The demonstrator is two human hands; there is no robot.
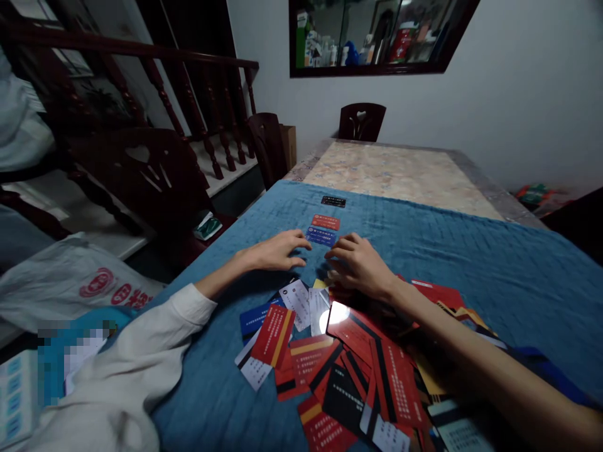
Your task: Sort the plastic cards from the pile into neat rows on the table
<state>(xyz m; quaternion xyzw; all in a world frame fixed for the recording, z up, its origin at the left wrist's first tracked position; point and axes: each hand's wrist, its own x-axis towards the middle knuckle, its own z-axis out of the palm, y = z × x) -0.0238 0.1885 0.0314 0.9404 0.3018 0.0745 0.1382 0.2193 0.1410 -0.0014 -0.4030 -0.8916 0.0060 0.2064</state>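
Observation:
My left hand point(277, 251) lies palm down on the blue cloth point(471, 251), fingers stretched toward a blue card point(321, 236). My right hand point(358, 263) rests beside it, fingers curled loosely over the far edge of a heap of cards point(348, 358); whether it holds a card is hidden. Beyond the blue card lie a red card point(325, 221) and a black card point(333, 201), all three in a row running away from me. The heap holds several red, black, white and blue cards spread in front of me.
The blue cloth covers the near part of a marble-topped table point(400, 169). Dark wooden chairs point(361, 121) stand at the far end and on the left. A white plastic bag point(70, 282) lies at the left, near a wooden stair railing point(188, 81).

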